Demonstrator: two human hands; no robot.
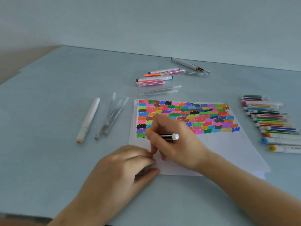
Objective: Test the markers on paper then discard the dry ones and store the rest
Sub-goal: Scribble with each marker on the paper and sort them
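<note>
A white paper sheet (219, 144) lies on the table, its upper half filled with rows of coloured scribble patches. My right hand (172, 137) grips a black striped marker (169, 136) with a white end, its tip down on the paper beside a green patch at the sheet's left side. My left hand (130, 162) rests on the paper's lower left corner with curled fingers; something dark, perhaps a cap, shows under its fingers. A row of striped markers (270, 118) lies right of the paper.
A group of pink, orange and white pens (154, 78) lies behind the paper, with a white pen (189, 64) farther back. Clear thin pens (161, 91) lie near the sheet's top edge. A white marker (88, 119) and several clear pens (112, 115) lie to the left.
</note>
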